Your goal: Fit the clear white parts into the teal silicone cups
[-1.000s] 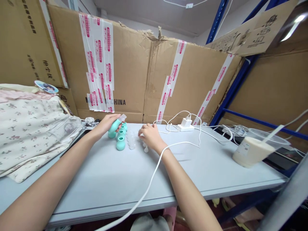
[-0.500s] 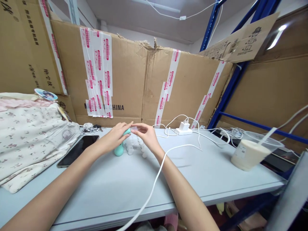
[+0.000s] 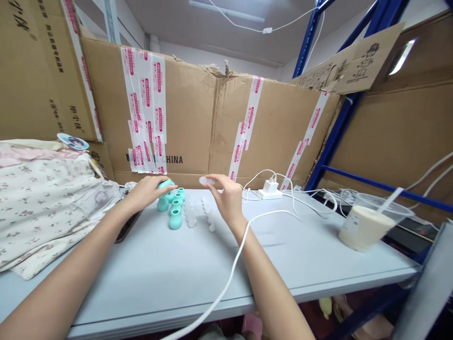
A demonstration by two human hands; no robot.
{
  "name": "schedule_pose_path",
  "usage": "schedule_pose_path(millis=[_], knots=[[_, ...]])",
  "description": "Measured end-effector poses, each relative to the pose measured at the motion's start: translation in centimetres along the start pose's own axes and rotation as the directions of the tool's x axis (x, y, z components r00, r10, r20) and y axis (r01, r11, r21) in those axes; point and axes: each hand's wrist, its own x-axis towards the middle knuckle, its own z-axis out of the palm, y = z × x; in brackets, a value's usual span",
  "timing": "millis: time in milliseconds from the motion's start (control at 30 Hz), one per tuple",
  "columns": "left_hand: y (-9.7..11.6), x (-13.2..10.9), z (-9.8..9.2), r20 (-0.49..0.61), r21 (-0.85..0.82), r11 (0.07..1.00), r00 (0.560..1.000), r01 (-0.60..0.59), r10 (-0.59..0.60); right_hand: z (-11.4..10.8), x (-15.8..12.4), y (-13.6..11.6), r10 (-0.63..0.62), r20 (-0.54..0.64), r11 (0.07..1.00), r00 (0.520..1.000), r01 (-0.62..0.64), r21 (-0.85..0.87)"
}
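Observation:
My left hand (image 3: 150, 190) is closed on a small teal bottle-shaped piece (image 3: 166, 183), held tilted above other teal pieces of the same kind. Those teal gourd-shaped pieces (image 3: 175, 221) stand upright in rows, their round openings facing up. Between thumb and fingertips, my right hand (image 3: 228, 196) pinches a small translucent plastic piece (image 3: 206, 180) with a rounded end, raised above the table. Below it, several small translucent pieces (image 3: 191, 218) form a row beside the teal ones. A second row of translucent pieces (image 3: 211, 225) lies nearer my right hand.
A white cable (image 3: 235, 257) crosses the table (image 3: 170, 288) and passes over my right forearm. At the back stands a white charger (image 3: 271, 189). A cup (image 3: 364, 226) with a straw sits right. Floral fabric (image 3: 38, 208) and a partly covered phone (image 3: 123, 231) lie left. Cardboard (image 3: 191, 108) walls the back.
My hands have moved apart from where they met. The left went left with the teal piece; the right holds the translucent piece to the right. The standing teal pieces now show.

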Motion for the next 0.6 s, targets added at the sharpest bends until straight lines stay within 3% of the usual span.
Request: schedule_pose_path(millis=[67,133,200,267,333,467,600], knots=[[-1.5,0.2,-0.8,0.042,-0.185,0.976,0.991,-0.114,0.124,-0.8,0.5,0.5,0.091,0.136,0.993,0.987,-0.1,0.061],[-2.9,0.2,-1.2,0.101,-0.223,0.961,0.976,-0.165,0.191,-1.1,0.7,0.8,0.097,0.358,0.988,0.928,-0.133,0.077],[-4.1,0.1,-1.2,0.208,-0.194,0.975,0.967,-0.105,0.146,-0.8,0.5,0.9,0.053,0.573,0.991,0.818,-0.113,0.07],[-5.0,-0.1,-1.0,0.324,-0.179,0.983,0.941,-0.044,0.101,-0.1,0.1,0.7,0.004,0.707,0.996,0.707,-0.063,0.057],[-5.6,-0.1,-0.6,0.403,-0.165,0.986,0.911,-0.017,0.084,0.6,-0.3,0.4,-0.035,0.761,0.999,0.648,0.001,0.045],[-6.2,0.0,0.3,0.45,-0.143,0.99,0.891,0.009,0.057,1.7,-1.1,0.0,-0.064,0.764,0.992,0.642,0.121,-0.019],[-6.4,0.2,1.2,0.491,-0.194,0.981,0.863,-0.026,0.12,2.4,-1.7,0.0,-0.05,0.777,0.984,0.628,0.166,-0.071]])
